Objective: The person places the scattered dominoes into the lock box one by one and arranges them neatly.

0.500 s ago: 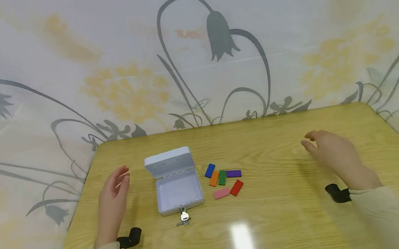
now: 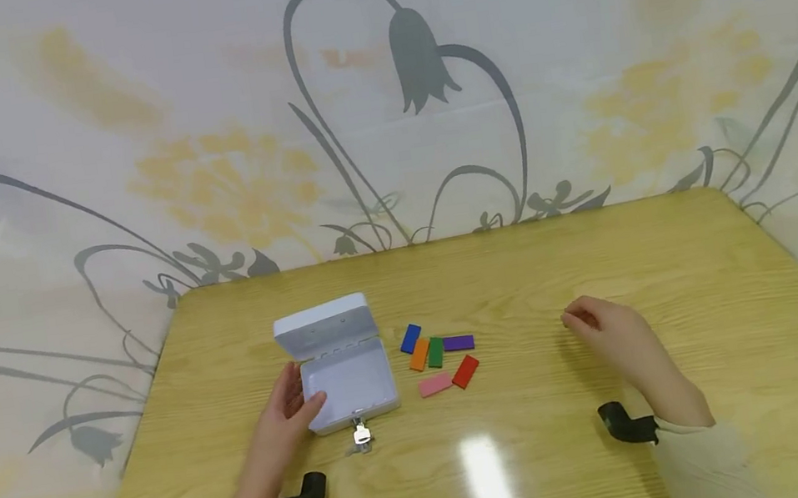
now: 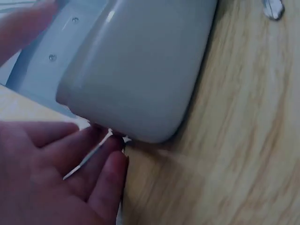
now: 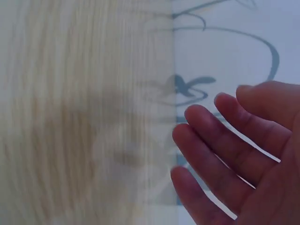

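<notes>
A white metal box stands on the table with its lid raised, and its tray looks bare inside. A small lock with keys hangs at its front. My left hand is at the box's left side, thumb over the rim and fingers curved against the outside; in the left wrist view those fingers meet a lower corner of the box. My right hand hovers over the table's right part, holding nothing; the right wrist view shows its fingers loosely bent and spread.
To the right of the box lie several flat blocks: blue, orange, green, purple, pink and red. A flower-patterned cloth hangs behind the wooden table.
My left hand has come in from the left to the box's left wall. My right hand has moved left, toward the blocks. The viewpoint has shifted slightly; box and blocks keep their arrangement.
</notes>
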Available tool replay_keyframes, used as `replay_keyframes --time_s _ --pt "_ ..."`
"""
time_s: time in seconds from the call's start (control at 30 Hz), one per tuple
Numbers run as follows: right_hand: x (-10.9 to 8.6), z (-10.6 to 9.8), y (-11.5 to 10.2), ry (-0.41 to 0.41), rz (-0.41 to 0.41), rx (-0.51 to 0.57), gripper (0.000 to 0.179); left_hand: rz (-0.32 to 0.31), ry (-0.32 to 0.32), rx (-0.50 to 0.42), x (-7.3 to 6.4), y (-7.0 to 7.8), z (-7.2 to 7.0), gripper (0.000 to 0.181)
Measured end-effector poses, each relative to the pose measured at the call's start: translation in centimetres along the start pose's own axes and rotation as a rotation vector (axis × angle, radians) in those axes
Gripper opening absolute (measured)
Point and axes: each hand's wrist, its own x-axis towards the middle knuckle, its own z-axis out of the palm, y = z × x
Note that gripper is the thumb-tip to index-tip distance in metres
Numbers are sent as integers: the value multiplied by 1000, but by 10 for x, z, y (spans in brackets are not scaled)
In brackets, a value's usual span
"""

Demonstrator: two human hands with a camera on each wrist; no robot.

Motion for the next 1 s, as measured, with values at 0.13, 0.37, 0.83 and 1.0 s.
replay_keyframes --time_s 0.13,0.37,0.83,1.0 --pt "2 19 -15 -54 6 132 33 8 -63 72 4 -1 1 94" --pt "14 51 -40 -145 -8 247 34 119 -81 117 3 15 8 104" --pt "9 88 -67 -164 -3 68 40 93 51 311 13 -7 25 115" --pt "13 93 -76 -157 -40 -29 47 92 28 303 12 -7 16 116"
